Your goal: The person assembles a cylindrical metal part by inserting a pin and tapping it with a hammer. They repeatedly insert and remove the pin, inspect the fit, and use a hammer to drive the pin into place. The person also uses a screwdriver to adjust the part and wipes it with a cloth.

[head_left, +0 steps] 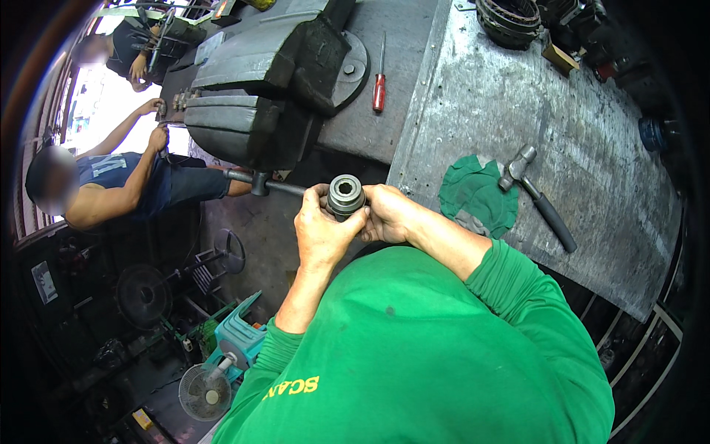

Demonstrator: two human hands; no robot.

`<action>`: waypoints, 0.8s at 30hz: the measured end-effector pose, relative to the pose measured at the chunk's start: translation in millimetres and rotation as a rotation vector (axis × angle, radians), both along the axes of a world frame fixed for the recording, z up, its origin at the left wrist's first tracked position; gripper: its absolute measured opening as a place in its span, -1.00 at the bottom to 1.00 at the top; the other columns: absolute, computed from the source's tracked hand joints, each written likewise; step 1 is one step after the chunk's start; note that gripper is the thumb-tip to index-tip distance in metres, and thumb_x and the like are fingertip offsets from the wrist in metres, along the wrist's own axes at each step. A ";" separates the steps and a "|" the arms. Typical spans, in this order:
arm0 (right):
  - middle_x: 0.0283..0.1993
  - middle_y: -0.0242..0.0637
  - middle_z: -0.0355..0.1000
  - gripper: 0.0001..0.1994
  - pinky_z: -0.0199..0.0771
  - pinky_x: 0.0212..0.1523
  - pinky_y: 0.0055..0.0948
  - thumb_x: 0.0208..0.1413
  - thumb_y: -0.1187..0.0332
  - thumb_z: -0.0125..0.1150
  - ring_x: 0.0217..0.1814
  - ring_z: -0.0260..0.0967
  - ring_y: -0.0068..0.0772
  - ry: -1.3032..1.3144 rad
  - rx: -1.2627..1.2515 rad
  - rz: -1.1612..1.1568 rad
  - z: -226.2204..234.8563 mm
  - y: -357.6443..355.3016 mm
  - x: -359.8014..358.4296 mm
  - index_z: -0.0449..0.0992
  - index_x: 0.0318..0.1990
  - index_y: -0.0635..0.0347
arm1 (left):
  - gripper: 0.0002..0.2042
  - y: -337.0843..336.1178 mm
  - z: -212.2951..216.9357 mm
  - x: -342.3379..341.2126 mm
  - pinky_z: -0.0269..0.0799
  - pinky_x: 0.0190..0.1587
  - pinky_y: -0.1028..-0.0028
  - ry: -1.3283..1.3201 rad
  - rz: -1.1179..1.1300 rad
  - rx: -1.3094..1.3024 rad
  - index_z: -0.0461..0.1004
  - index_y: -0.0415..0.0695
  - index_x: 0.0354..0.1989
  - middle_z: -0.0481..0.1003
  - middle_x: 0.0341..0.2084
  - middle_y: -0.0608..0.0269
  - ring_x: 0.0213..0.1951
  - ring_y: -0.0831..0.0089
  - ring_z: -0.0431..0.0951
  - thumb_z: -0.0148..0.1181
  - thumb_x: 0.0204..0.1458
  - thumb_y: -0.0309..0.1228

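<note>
Between my two hands, in front of my green shirt, is a round, stepped metal part (pixel 345 194) with a hole through its middle. Its ring-shaped end faces up. My left hand (pixel 323 228) wraps it from the left and below, with the thumb along its lower side. From the right, my right hand (pixel 386 213) closes on it, its fingers partly hidden behind the part. Just left of my left hand, the bar handle (pixel 285 187) of a big dark bench vise (pixel 229 127) reaches toward my fingers; I cannot tell whether they touch.
On the metal bench (pixel 458 126), a ball-peen hammer (pixel 551 214) lies partly over a green cloth (pixel 481 196). A red-handled screwdriver (pixel 379 92) lies beside the vise. Ring-shaped parts (pixel 509 21) sit at the far right. Two people work at far left; fans (pixel 205 392) and a turquoise stool (pixel 240 329) stand lower left.
</note>
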State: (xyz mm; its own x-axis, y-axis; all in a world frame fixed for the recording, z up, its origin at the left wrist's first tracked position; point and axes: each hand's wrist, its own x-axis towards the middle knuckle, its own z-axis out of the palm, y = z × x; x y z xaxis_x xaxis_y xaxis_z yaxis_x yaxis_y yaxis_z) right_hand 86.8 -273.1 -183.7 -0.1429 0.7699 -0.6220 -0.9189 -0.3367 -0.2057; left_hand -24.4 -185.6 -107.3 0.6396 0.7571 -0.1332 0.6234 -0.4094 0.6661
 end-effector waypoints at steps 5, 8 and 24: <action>-0.28 -0.39 0.58 -0.65 0.48 -0.38 -0.42 0.46 0.21 -0.13 -0.42 0.44 -0.52 -0.044 -0.010 -0.123 5.4 0.9 1.7 0.64 -0.07 0.09 | -0.34 -0.5 1.7 0.7 0.66 -0.14 0.41 0.012 -0.018 0.027 0.48 -0.26 0.06 0.69 -0.25 0.12 -0.24 0.45 0.71 0.66 -0.25 -0.31; -0.26 -0.40 0.59 -0.71 0.50 -0.36 -0.44 0.44 0.24 -0.02 -0.40 0.46 -0.55 -0.078 -0.009 -0.168 8.6 1.0 3.9 0.67 -0.05 0.10 | -0.35 -0.9 3.2 1.3 0.68 -0.13 0.39 -0.046 -0.034 0.044 0.47 -0.23 0.07 0.69 -0.24 0.10 -0.22 0.42 0.73 0.64 -0.24 -0.33; -0.20 -0.37 0.61 -0.76 0.58 -0.33 -0.48 0.39 0.27 0.16 -0.36 0.54 -0.56 -0.089 0.030 -0.224 9.5 -1.3 9.5 0.67 0.02 0.15 | -0.36 0.1 1.9 3.9 0.67 0.00 0.30 -0.100 -0.090 0.067 0.45 -0.20 0.10 0.68 -0.16 0.02 -0.10 0.28 0.74 0.59 -0.21 -0.38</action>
State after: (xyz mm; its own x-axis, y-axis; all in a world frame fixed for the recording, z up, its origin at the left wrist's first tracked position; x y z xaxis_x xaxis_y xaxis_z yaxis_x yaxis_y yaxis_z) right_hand 96.3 -274.4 -174.2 0.0879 0.7945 -0.6008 -0.9477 -0.1190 -0.2961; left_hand -20.5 -185.5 -105.4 0.7129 0.7010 -0.0167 0.5141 -0.5063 0.6924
